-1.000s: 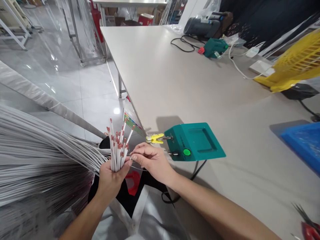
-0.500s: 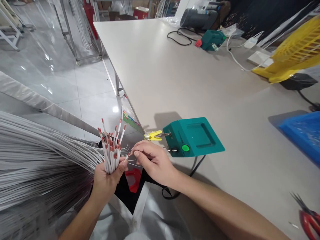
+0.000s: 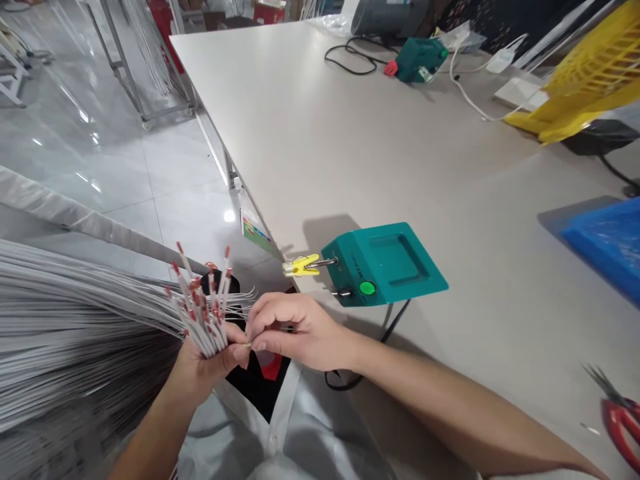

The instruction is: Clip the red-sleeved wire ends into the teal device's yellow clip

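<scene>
Many white wires (image 3: 203,320) with reddish tips stand in a bunch at the lower left of the frame, tips up and slightly splayed. The left hand (image 3: 213,367) is clenched round the lower part of this bunch, its thumb extended to the right. The right hand (image 3: 300,330) is just beside it, lower centre; its thumb and curled forefinger meet at the left thumb's tip. A small pale bit shows at that spot; whether the right fingers grip it cannot be told.

Thin loose strands (image 3: 243,300) project behind the bunch, near the right knuckles. A large mass of pale cables (image 3: 75,310) fills the left edge and runs toward the left hand.

Right of the hands, a green device (image 3: 395,263) rests on the pale table (image 3: 310,140), near its edge. It bears a bright green button (image 3: 367,288); a yellow clip (image 3: 303,265) sits on a metal rod at its left side. A black cord (image 3: 397,323) runs below it.

Upper right: a second green device (image 3: 420,60) with a red knob (image 3: 391,68), a dark motor-like unit (image 3: 390,17) and a yellow slatted object (image 3: 595,67). Right edge: a blue tray (image 3: 610,243). Lower right: a pointed tool with red handles (image 3: 623,427). Upper left: a wheeled metal rack (image 3: 117,65) on glossy floor tiles (image 3: 120,157).
</scene>
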Demonstrator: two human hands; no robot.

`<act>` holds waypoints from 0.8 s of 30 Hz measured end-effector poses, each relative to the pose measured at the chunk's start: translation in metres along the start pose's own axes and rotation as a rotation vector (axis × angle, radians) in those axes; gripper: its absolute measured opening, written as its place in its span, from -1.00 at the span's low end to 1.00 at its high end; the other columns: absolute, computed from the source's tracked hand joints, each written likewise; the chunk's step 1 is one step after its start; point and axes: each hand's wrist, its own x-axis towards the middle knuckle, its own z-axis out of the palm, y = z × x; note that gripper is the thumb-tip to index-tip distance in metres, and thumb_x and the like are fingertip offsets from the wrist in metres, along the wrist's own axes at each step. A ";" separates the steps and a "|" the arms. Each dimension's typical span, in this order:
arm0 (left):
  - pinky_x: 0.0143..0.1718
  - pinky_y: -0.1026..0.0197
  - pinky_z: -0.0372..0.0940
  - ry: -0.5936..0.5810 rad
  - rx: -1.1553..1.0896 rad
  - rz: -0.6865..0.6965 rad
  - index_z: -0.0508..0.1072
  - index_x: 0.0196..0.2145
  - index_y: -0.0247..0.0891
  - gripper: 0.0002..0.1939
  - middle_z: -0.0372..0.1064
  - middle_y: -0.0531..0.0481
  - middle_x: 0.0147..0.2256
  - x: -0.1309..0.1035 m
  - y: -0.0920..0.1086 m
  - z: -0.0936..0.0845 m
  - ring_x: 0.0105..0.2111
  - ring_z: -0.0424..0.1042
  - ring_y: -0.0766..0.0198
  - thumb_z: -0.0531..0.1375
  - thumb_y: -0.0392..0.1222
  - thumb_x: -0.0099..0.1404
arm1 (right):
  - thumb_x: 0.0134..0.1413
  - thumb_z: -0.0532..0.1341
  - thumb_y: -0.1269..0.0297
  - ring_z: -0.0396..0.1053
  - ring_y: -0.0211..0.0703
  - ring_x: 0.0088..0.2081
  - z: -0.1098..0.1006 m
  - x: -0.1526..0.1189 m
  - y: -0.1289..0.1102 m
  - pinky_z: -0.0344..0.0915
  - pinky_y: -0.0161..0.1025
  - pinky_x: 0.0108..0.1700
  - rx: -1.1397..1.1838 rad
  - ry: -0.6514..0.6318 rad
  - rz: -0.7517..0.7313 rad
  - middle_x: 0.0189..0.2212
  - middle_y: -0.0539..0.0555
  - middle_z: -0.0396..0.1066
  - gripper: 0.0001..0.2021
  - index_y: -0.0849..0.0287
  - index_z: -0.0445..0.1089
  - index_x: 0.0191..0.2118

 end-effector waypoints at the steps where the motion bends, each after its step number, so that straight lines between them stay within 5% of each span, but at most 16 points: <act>1: -0.65 0.34 -0.02 -0.004 -0.078 -0.001 0.45 -0.60 -0.30 -0.77 0.23 0.08 -0.68 0.000 -0.002 -0.001 -0.66 0.10 0.43 0.29 -0.07 0.02 | -0.03 0.24 0.43 0.33 -0.37 -0.41 0.004 0.000 0.003 0.31 -0.39 -0.34 0.113 0.042 0.024 -0.44 0.02 0.36 -0.97 0.24 0.44 -0.42; 7: -0.73 0.42 -0.14 0.071 -0.352 -0.086 0.40 -0.59 -0.30 -0.71 0.22 0.10 -0.71 0.000 -0.013 0.012 -0.70 0.11 0.47 0.34 -0.04 -0.07 | -0.10 0.31 0.30 0.30 -0.40 -0.43 0.014 0.000 0.011 0.29 -0.42 -0.38 0.373 0.157 0.184 -0.45 -0.01 0.35 -0.91 0.21 0.49 -0.48; 13: -0.70 0.41 -0.05 0.186 -0.466 -0.155 0.39 -0.57 -0.32 -0.71 0.22 0.13 -0.73 0.005 -0.010 0.028 -0.74 0.05 0.52 0.35 -0.06 -0.10 | -0.10 0.29 0.17 0.30 -0.40 -0.58 0.014 -0.001 0.011 0.19 -0.44 -0.60 0.456 0.185 0.326 -0.57 -0.03 0.36 -0.80 0.23 0.45 -0.50; 19: -0.71 0.41 -0.03 0.298 -0.380 -0.126 0.43 -0.50 -0.32 -0.77 0.34 0.08 -0.66 0.006 -0.011 0.034 -0.72 0.13 0.50 0.33 -0.12 -0.05 | -0.07 0.27 0.20 0.30 -0.37 -0.57 0.017 -0.003 0.015 0.27 -0.36 -0.52 0.294 0.362 0.293 -0.52 -0.02 0.34 -0.80 0.25 0.41 -0.49; 24: -0.71 0.44 0.00 0.305 -0.365 -0.120 0.44 -0.51 -0.32 -0.82 0.36 0.07 -0.66 0.003 -0.009 0.033 -0.70 0.17 0.50 0.32 -0.17 -0.03 | 0.04 0.17 0.28 0.29 -0.33 -0.52 0.017 -0.002 0.015 0.28 -0.33 -0.44 0.088 0.321 0.231 -0.57 -0.01 0.31 -0.82 0.25 0.38 -0.50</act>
